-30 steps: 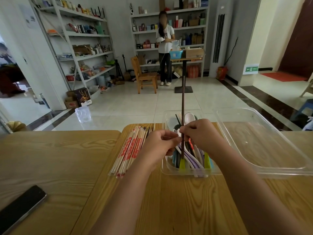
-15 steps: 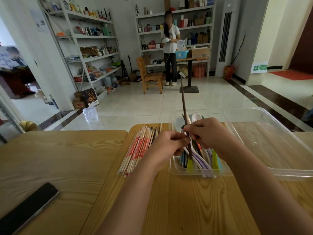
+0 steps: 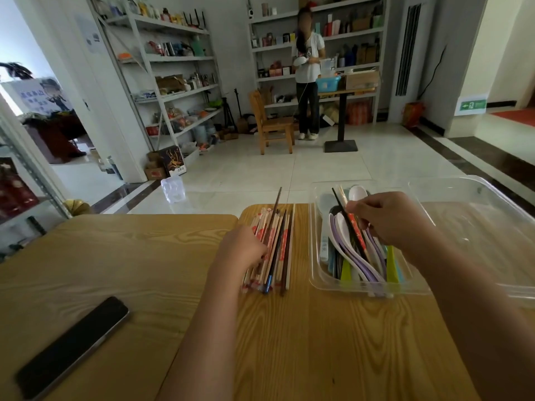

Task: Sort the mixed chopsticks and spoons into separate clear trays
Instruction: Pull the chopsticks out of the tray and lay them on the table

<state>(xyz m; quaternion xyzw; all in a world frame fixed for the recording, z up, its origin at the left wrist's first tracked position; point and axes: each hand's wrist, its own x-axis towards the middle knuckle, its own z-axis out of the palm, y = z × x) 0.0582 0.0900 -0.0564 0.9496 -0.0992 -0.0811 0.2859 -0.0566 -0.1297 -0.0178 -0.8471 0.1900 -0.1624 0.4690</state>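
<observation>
Head cam: L hand point(image 3: 243, 251) curls round a brown chopstick point(image 3: 275, 206), angled over the chopstick pile point(image 3: 285, 250) on the wooden table point(image 3: 318, 342). R hand point(image 3: 390, 219) pinches a black chopstick point(image 3: 359, 241) in the small clear tray point(image 3: 314, 273), atop mixed spoons point(image 3: 357, 193). Big clear tray point(image 3: 477, 198) just to the right. Phone point(image 3: 72, 345) lies near-left.

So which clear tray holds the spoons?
The smaller tray, left of the larger tray, below the right hand: spoons lie in it, while the larger shows none.
</observation>
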